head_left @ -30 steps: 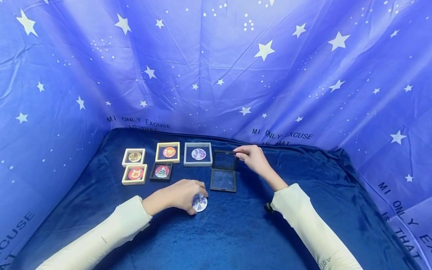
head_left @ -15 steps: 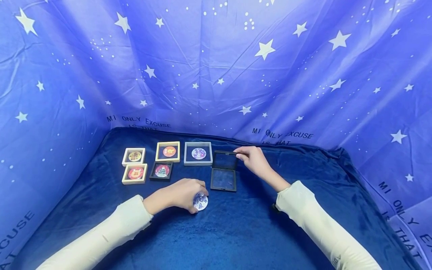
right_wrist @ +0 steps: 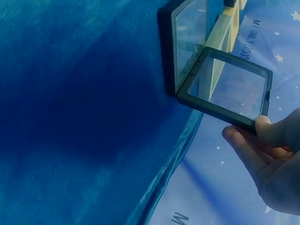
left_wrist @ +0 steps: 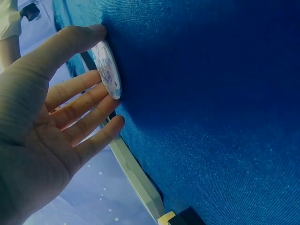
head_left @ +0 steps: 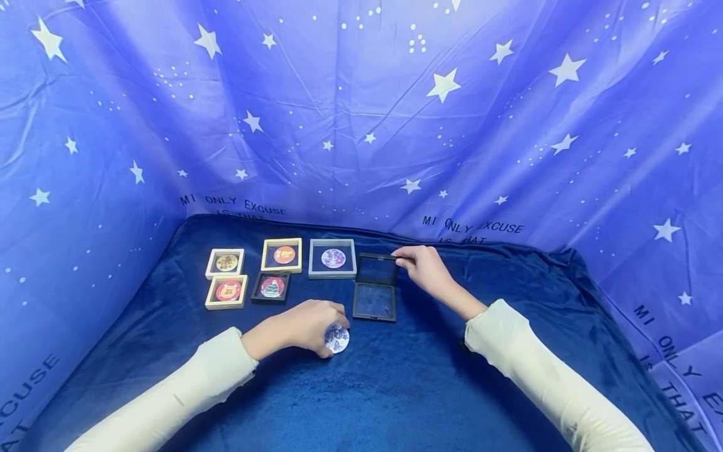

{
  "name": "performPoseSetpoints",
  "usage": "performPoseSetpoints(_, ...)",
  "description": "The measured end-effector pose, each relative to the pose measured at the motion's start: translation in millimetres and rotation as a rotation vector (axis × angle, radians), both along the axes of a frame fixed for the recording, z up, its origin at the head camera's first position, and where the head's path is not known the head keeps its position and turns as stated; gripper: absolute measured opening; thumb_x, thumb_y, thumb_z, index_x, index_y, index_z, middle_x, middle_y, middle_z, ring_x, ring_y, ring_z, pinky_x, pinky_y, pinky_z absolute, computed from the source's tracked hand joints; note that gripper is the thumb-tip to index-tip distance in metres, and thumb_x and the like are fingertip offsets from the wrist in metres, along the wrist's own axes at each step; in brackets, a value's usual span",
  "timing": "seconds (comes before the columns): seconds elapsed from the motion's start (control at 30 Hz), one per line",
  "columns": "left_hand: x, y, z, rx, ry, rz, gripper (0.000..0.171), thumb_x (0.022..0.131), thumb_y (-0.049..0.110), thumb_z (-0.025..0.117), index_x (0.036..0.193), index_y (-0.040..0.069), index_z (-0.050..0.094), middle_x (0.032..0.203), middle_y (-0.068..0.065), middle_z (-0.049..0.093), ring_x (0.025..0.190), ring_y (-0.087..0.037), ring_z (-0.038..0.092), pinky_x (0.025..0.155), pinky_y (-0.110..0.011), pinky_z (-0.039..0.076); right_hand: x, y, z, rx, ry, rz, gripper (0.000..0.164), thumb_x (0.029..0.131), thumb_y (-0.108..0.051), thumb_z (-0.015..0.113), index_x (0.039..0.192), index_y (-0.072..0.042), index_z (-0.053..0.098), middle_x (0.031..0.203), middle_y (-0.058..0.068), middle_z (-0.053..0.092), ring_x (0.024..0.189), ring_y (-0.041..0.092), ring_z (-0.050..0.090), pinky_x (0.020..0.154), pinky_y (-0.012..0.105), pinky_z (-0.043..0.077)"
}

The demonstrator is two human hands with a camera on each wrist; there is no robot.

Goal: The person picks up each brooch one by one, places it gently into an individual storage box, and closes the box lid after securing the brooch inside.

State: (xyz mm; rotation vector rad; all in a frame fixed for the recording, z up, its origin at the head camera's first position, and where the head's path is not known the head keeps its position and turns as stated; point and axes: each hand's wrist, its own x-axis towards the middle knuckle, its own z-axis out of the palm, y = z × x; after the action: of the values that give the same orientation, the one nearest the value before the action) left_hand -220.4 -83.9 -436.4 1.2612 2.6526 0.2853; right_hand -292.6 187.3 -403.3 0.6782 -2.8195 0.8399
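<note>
My left hand (head_left: pixel 309 323) holds a round white badge (head_left: pixel 338 339) with a purple-blue print by its edge, thumb on one side and fingers on the other, low over the cloth. In the left wrist view the badge (left_wrist: pixel 108 70) stands edge-on between thumb and fingertips. Ahead and to its right lies a black square display case (head_left: pixel 375 302), unfolded on its hinge, with clear film windows. My right hand (head_left: pixel 426 271) pinches the corner of its raised lid (head_left: pixel 377 270); the right wrist view shows thumb and fingers on the lid's frame (right_wrist: pixel 225 115).
Left of the black case stand several framed badges: a grey frame (head_left: pixel 332 274), a yellow one (head_left: pixel 282 269), a black one (head_left: pixel 271 298) and two cream ones at far left. A dark blue velvet cloth (head_left: pixel 395 389) covers the table; a starry curtain (head_left: pixel 361 94) hangs behind.
Both hands keep their holds, on the badge and on the lid. My right forearm has swung slightly outward to the right; the framed badges stay where they were.
</note>
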Motion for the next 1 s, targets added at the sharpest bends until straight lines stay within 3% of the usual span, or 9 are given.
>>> performPoseSetpoints(0.13,0.1,0.5,-0.1,0.001,0.002,-0.004,0.051,0.075,0.031,0.09,0.121,0.013,0.074,0.113,0.0,0.07,0.091,-0.009,0.061,0.084,-0.031,0.055,1.4,-0.2,0.8,0.036,0.022,0.012,0.021,0.099,-0.004,0.063,0.116,0.0,0.074,0.107,0.018,0.077,0.073,0.022,0.068,0.067,0.035,0.052)
performPoseSetpoints(0.5,-0.9,2.8,0.8,0.009,0.016,0.008,0.05,0.075,0.031,0.089,0.118,0.012,0.075,0.113,0.0,0.07,0.091,-0.009,0.063,0.085,-0.032,0.056,0.7,-0.6,2.2,0.042,0.02,0.025,0.02,0.098,-0.003,0.063,0.114,0.002,0.075,0.109,0.019,0.076,0.088,0.03,0.074,0.074,0.041,0.057)
performPoseSetpoints(0.63,-3.0,2.9,4.1,0.061,0.009,0.019,0.05,0.074,0.028,0.09,0.118,0.009,0.075,0.111,-0.002,0.071,0.092,-0.011,0.065,0.087,-0.032,0.056,-1.1,-0.9,4.9,0.043,0.0,0.027,0.02,0.098,-0.002,0.063,0.114,0.002,0.075,0.11,0.019,0.076,0.09,0.029,0.074,0.076,0.041,0.058)
performPoseSetpoints(0.87,-6.7,5.8,12.7,0.143,-0.009,0.062,0.048,0.077,0.026,0.089,0.119,0.008,0.074,0.111,-0.003,0.07,0.09,-0.012,0.064,0.085,-0.031,0.056,-3.9,-0.8,10.5,0.057,-0.036,0.036,0.02,0.098,-0.003,0.064,0.114,0.001,0.075,0.111,0.02,0.076,0.081,0.023,0.072,0.068,0.033,0.05)
performPoseSetpoints(1.0,-8.0,9.8,17.5,0.163,-0.004,0.085,0.049,0.078,0.027,0.088,0.12,0.006,0.073,0.113,-0.005,0.07,0.091,-0.015,0.065,0.084,-0.032,0.057,-3.6,-1.2,12.7,0.06,-0.058,0.033,0.021,0.098,-0.002,0.064,0.115,0.002,0.075,0.113,0.021,0.075,0.085,0.027,0.074,0.067,0.032,0.049)
